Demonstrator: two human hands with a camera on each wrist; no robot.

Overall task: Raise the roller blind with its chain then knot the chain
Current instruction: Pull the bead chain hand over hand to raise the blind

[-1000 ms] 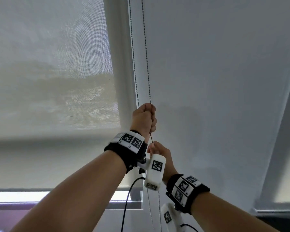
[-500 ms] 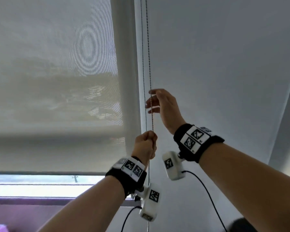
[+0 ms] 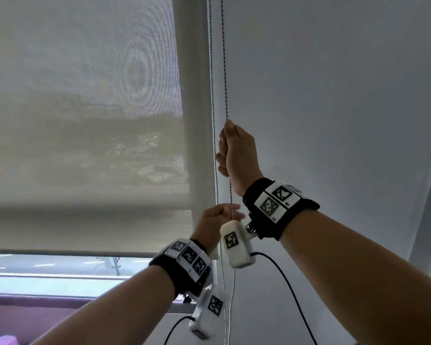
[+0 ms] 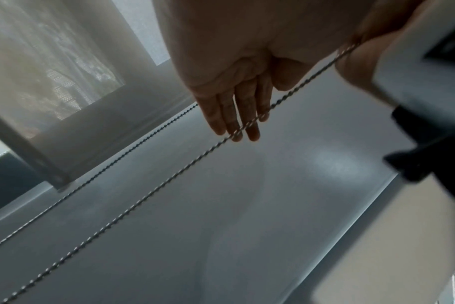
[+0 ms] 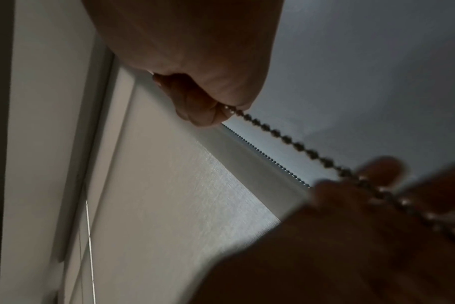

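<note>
A pale translucent roller blind point(image 3: 85, 145) covers the left window, and its bottom bar point(image 3: 85, 253) hangs above a strip of open glass. The bead chain point(image 3: 225, 70) hangs in two strands to the right of the blind. My right hand point(image 3: 230, 150) grips the right strand up high in a fist; the right wrist view shows the chain point(image 5: 286, 137) running out of the closed fingers point(image 5: 203, 107). Below it, my left hand point(image 3: 222, 215) is open. Its straight fingers point(image 4: 231, 115) lie against that same strand point(image 4: 169, 183) without holding it.
A second, opaque grey blind point(image 3: 334, 95) fills the right side behind the hands. A purple sill point(image 3: 60, 302) runs under the window. The white wrist cameras point(image 3: 237, 245) and their black cables point(image 3: 291, 295) dangle beside the lower chain point(image 3: 228, 307).
The left hand pulled the chain down and then let go, opening its fingers. The right hand rose from below, reached up open and closed on the chain. The gap under the blind looks taller.
</note>
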